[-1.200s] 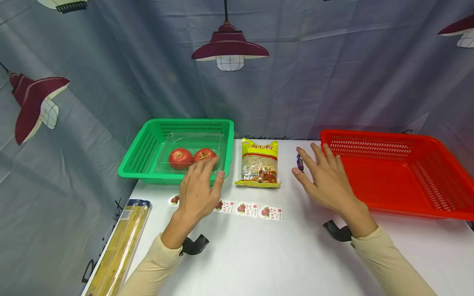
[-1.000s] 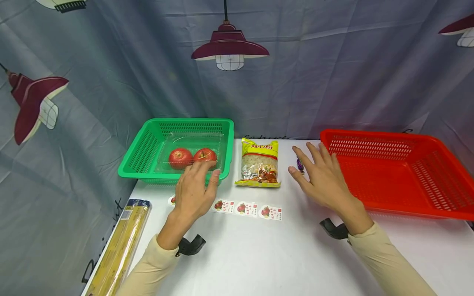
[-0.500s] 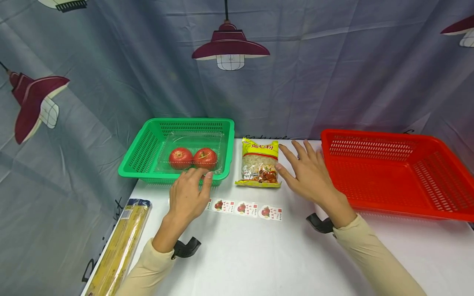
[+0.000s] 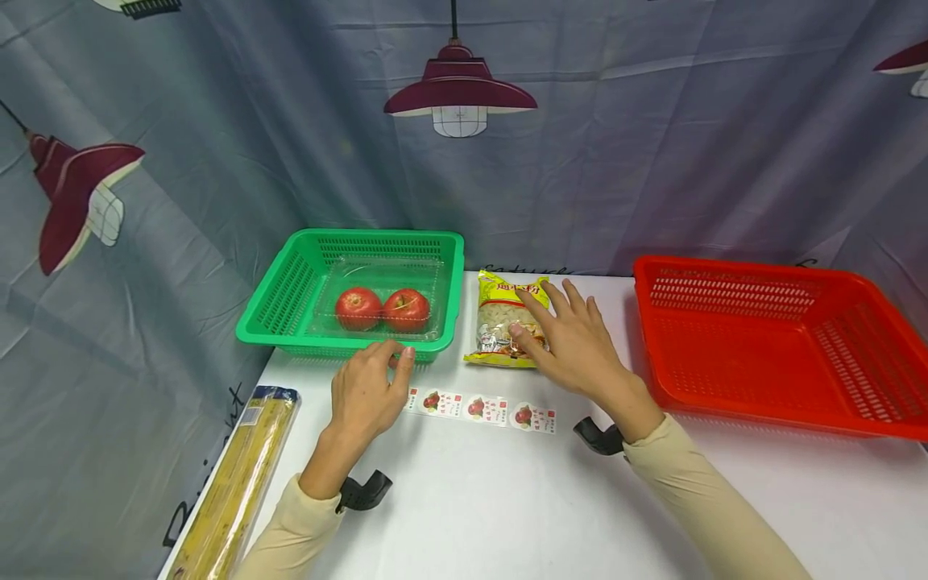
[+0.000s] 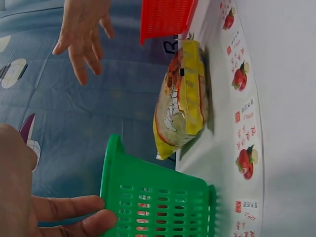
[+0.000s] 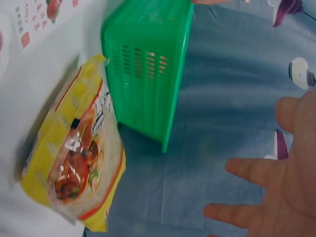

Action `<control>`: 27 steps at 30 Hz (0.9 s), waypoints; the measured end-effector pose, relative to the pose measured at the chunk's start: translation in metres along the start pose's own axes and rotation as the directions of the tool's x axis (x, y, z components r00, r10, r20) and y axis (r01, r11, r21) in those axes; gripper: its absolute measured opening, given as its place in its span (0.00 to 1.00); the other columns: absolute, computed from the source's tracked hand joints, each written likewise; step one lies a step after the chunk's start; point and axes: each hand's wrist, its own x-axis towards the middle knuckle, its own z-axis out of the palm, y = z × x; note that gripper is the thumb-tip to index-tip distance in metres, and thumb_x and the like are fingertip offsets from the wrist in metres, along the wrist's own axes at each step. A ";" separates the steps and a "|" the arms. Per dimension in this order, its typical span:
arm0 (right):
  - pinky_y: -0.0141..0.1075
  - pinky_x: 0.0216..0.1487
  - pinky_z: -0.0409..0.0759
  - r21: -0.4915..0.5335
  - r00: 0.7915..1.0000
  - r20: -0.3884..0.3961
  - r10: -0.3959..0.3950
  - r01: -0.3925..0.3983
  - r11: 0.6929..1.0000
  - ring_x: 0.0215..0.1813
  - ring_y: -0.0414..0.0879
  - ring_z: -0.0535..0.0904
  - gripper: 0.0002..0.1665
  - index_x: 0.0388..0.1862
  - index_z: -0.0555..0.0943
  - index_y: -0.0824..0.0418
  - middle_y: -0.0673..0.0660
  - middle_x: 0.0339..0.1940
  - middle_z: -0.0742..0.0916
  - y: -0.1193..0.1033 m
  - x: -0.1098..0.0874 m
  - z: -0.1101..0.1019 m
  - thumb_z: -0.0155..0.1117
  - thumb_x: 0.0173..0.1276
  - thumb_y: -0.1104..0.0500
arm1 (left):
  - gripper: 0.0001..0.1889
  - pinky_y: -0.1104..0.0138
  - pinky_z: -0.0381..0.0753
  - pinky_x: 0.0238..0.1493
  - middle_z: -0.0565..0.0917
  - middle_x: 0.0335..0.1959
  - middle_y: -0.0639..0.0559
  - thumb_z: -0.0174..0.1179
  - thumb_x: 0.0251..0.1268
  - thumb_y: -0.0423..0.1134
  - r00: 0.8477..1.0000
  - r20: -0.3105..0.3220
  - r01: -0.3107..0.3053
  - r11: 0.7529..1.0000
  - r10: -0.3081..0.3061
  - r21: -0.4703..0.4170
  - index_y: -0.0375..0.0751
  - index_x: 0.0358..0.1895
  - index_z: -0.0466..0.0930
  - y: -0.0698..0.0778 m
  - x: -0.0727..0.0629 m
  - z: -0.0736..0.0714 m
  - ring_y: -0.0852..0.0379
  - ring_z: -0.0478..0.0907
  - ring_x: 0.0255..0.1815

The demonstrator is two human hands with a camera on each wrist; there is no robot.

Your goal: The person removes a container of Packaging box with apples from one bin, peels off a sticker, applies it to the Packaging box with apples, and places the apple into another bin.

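Note:
My left hand is at the front rim of the green basket, its fingers loosely bent and holding nothing; the left wrist view has its fingertips right at the rim. In that basket, two red apples show within a clear plastic box. Fingers spread, my right hand hovers over the right side of a yellow bag of pasta printed 通心粉. In the right wrist view the bag stands apart from the spread fingers.
A red basket sits at the right. A strip of apple-printed stickers lies on the white table in front of the bag. Along the left edge lies a long clear packet of yellow sticks. A grey curtain hangs behind.
My right hand has moved left from beside the small purple-wrapped sweet to over the pasta bag; the sweet is now hidden. My left hand has drawn back from the apples to the basket's front rim.

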 end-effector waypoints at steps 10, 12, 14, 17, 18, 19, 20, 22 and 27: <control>0.69 0.68 0.44 0.027 1.000 0.011 -0.026 0.026 0.999 0.77 0.66 0.47 0.40 0.76 0.64 0.47 0.63 0.76 0.63 -0.019 0.009 0.008 0.41 0.73 0.29 | 0.27 0.55 0.74 0.22 0.82 0.27 0.48 0.41 0.79 0.53 0.999 0.010 0.046 0.998 -0.046 -0.032 0.40 0.32 0.83 -0.008 -0.006 0.004 0.47 0.79 0.27; 0.69 0.67 0.45 0.034 0.999 0.008 -0.037 0.036 0.999 0.77 0.66 0.47 0.40 0.76 0.65 0.47 0.63 0.75 0.64 -0.022 0.012 0.010 0.40 0.73 0.30 | 0.26 0.56 0.72 0.21 0.81 0.26 0.48 0.42 0.79 0.53 0.998 0.023 0.067 0.997 -0.066 -0.048 0.42 0.27 0.80 -0.010 -0.007 0.005 0.47 0.79 0.26; 0.69 0.67 0.46 0.041 0.999 0.007 -0.049 0.049 0.998 0.76 0.66 0.48 0.39 0.76 0.65 0.47 0.63 0.75 0.64 -0.025 0.014 0.012 0.39 0.74 0.30 | 0.26 0.57 0.71 0.19 0.80 0.24 0.48 0.42 0.79 0.52 0.996 0.034 0.089 0.994 -0.087 -0.069 0.45 0.22 0.75 -0.012 -0.008 0.006 0.48 0.77 0.25; 0.68 0.68 0.46 0.051 0.998 0.021 -0.056 0.055 0.997 0.76 0.66 0.48 0.39 0.76 0.65 0.46 0.63 0.75 0.65 -0.029 0.018 0.015 0.38 0.74 0.29 | 0.26 0.59 0.68 0.18 0.79 0.22 0.49 0.43 0.79 0.52 0.992 0.054 0.123 0.988 -0.118 -0.094 0.47 0.19 0.70 -0.014 -0.008 0.008 0.50 0.75 0.22; 0.68 0.68 0.45 0.054 0.998 0.027 -0.059 0.058 0.997 0.77 0.66 0.48 0.40 0.76 0.65 0.46 0.63 0.75 0.64 -0.030 0.019 0.016 0.37 0.74 0.29 | 0.25 0.60 0.67 0.17 0.79 0.21 0.49 0.43 0.79 0.52 0.990 0.059 0.136 0.985 -0.130 -0.103 0.47 0.18 0.70 -0.015 -0.007 0.008 0.50 0.74 0.21; 0.68 0.68 0.45 0.053 0.998 0.029 -0.061 0.059 0.997 0.77 0.66 0.48 0.40 0.76 0.65 0.46 0.63 0.75 0.64 -0.031 0.020 0.016 0.36 0.74 0.28 | 0.25 0.60 0.67 0.17 0.79 0.22 0.49 0.43 0.79 0.51 0.988 0.066 0.149 0.982 -0.143 -0.114 0.47 0.19 0.70 -0.015 -0.007 0.008 0.51 0.74 0.20; 0.68 0.68 0.45 0.053 0.998 0.029 -0.063 0.062 0.997 0.77 0.66 0.48 0.40 0.76 0.65 0.47 0.64 0.75 0.64 -0.032 0.021 0.017 0.36 0.74 0.28 | 0.25 0.60 0.67 0.17 0.80 0.23 0.49 0.42 0.79 0.51 0.984 0.075 0.167 0.978 -0.159 -0.124 0.46 0.20 0.72 -0.016 -0.007 0.009 0.51 0.73 0.20; 0.68 0.68 0.45 0.056 0.997 0.030 -0.069 0.068 0.996 0.77 0.66 0.47 0.41 0.76 0.64 0.47 0.63 0.75 0.64 -0.035 0.023 0.019 0.35 0.73 0.28 | 0.25 0.60 0.67 0.17 0.80 0.24 0.49 0.42 0.79 0.51 0.977 0.098 0.205 0.968 -0.192 -0.146 0.44 0.23 0.76 -0.017 -0.006 0.009 0.51 0.72 0.20; 0.67 0.68 0.48 0.061 0.995 0.028 -0.097 0.095 0.994 0.76 0.66 0.49 0.41 0.77 0.64 0.47 0.62 0.75 0.64 -0.042 0.028 0.024 0.35 0.73 0.28 | 0.24 0.60 0.71 0.21 0.83 0.26 0.52 0.42 0.79 0.50 0.946 0.145 0.316 0.922 -0.289 -0.224 0.39 0.38 0.86 -0.020 -0.002 0.014 0.52 0.77 0.25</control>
